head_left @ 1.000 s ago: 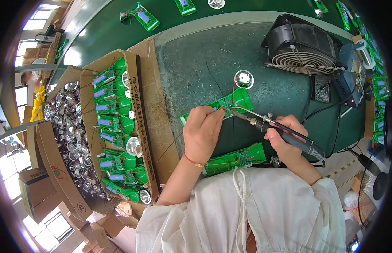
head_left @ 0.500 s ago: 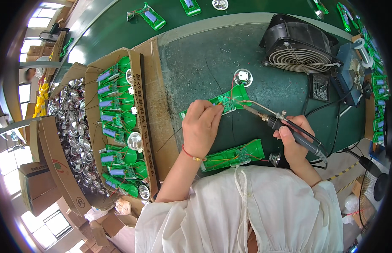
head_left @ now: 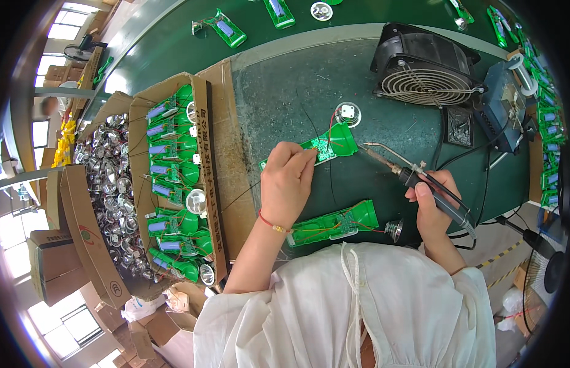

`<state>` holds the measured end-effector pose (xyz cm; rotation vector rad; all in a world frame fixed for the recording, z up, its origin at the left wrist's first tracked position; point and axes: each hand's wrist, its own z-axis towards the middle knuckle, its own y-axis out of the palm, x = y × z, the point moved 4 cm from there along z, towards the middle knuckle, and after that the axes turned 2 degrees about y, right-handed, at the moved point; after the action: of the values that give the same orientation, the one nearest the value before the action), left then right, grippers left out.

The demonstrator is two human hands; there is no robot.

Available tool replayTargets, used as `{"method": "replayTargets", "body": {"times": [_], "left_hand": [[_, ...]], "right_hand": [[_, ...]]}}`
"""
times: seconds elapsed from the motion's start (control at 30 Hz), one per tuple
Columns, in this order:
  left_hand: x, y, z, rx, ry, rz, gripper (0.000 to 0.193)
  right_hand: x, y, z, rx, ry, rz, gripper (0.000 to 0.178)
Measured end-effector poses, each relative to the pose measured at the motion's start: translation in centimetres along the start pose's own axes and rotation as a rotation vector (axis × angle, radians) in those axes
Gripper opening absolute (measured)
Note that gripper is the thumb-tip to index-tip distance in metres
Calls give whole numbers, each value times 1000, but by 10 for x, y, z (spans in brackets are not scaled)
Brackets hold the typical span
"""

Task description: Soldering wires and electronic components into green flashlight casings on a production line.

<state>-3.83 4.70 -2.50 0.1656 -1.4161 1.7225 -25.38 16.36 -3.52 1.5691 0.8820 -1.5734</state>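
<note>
My left hand (head_left: 288,181) is closed in a pinch over a green plastic housing (head_left: 344,140). What its fingertips hold is too small to make out. Beside them shows a small circuit board (head_left: 323,149), and thin dark wires stick out around it. A red wire runs up from the board to a round reflector (head_left: 356,116) with a white square piece. My right hand (head_left: 429,205) grips a soldering iron (head_left: 412,178). Its tip, with a thin metal tube alongside, points left and sits just right of the housing, apart from the board.
Another wired green housing (head_left: 334,226) lies close to my body, with a reflector (head_left: 394,230). At left, a cardboard box (head_left: 205,135) holds several housings beside a pile of reflectors (head_left: 116,184). A black fan (head_left: 429,64) and a blue soldering station (head_left: 501,113) stand far right.
The soldering iron's tip has drawn back from the board to the right of the housing. My left hand keeps its pinch, shifted slightly left. The whole view has shifted a little.
</note>
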Motion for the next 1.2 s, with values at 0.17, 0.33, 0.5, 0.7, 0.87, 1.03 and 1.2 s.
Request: {"method": "replayTargets", "body": {"times": [0.17, 0.33, 0.5, 0.7, 0.87, 1.03, 1.2], "left_hand": [[17, -20, -20, 134, 101, 35, 14], [-37, -42, -97, 277, -650, -320, 16], [9, -54, -30, 192, 165, 156, 25], [6, -18, 5, 136, 175, 39, 18], [0, -1, 5, 15, 64, 7, 14], [3, 2, 1, 26, 73, 13, 12], [3, 4, -3, 50, 73, 9, 11]], "right_hand": [[1, -4, -1, -7, -3, 7, 15], [2, -6, -2, -23, -19, -15, 15], [1, 2, 1, -75, 5, -27, 16], [-2, 13, 4, -127, 6, -34, 15], [0, 20, 9, -238, 10, -98, 14], [-1, 27, 14, -266, 29, -112, 14], [1, 28, 14, -270, 22, -142, 14]]}}
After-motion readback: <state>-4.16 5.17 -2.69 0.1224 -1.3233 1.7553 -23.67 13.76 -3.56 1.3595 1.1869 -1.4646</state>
